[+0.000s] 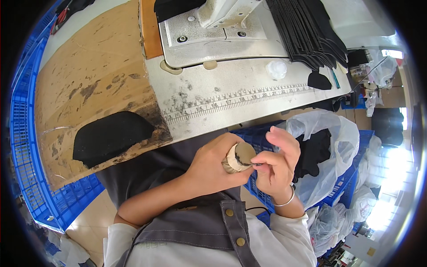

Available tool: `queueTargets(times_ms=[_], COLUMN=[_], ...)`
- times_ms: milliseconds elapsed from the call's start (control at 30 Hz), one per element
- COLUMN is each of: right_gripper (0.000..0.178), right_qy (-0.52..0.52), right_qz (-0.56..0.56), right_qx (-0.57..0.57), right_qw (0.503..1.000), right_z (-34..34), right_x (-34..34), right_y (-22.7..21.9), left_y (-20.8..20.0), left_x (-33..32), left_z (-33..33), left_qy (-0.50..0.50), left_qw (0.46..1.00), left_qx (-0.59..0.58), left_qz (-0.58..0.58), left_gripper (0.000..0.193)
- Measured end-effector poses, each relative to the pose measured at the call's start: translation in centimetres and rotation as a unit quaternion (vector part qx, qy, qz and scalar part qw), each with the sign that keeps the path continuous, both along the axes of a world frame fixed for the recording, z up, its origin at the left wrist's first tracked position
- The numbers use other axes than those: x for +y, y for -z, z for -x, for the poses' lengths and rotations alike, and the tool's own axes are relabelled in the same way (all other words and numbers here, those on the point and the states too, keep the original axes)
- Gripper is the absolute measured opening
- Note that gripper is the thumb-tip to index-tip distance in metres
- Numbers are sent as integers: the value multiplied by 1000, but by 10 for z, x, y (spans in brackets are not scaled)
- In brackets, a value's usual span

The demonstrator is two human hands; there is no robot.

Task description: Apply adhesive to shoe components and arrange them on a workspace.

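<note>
My left hand (213, 160) is wrapped round a short beige cylinder with a flat tan round top (245, 153), held over my lap just off the table's front edge. A dark, rough band runs along the rim of its top. At that rim, my right hand (276, 167) pinches a small dark bit between thumb and forefinger, the other fingers raised. What the bit is I cannot make out. A black fabric piece (111, 137) lies flat on the cardboard sheet, to the left of both hands.
The sewing machine base (213, 38) stands at the back, with stacked black pieces (307, 33) to its right. A round white item (276, 70) sits by the printed ruler (222, 103). Blue crates (29, 120) flank the table; a plastic bag (342, 138) holds black pieces.
</note>
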State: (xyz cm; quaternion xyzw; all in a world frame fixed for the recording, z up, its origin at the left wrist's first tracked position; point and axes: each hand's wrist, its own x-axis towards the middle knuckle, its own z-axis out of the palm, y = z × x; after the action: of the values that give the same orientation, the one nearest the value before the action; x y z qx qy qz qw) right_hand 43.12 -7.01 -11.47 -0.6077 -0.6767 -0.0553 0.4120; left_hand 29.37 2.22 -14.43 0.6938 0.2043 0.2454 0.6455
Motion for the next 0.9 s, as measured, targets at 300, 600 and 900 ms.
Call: queueTargets(times_ms=[300,600,900], right_gripper=[62,24,33], right_qy=[55,2,88], right_qz=[56,30,-36], right_qx=[137,-29,189], right_qw=[987,999,977], right_z=[-4,-4,-9], right_x=[-12,-2,-13], right_y=[-10,-8,-21], left_y=[2,1,0], left_x=[3,3,-1], left_z=[1,2,-1], left_qy=[-11,0,-27], left_qw=[1000,1000,999], left_qx=[12,16,21], left_qz=[13,16,-6], left_gripper=[36,37,38])
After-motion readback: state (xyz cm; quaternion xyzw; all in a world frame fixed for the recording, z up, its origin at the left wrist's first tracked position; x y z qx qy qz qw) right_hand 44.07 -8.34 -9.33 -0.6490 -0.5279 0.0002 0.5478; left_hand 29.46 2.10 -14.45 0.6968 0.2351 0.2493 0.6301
